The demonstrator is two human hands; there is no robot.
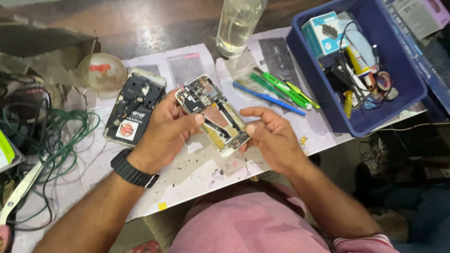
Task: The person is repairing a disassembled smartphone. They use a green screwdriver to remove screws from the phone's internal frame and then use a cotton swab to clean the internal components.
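Opened phone (pixel 213 114) between back cover (pixel 134 108) left, bin (pixel 408 89) right.

The opened white-framed smartphone body (pixel 213 115), its circuit board and copper parts exposed, lies tilted diagonally just right of the removed back cover (pixel 134 107).
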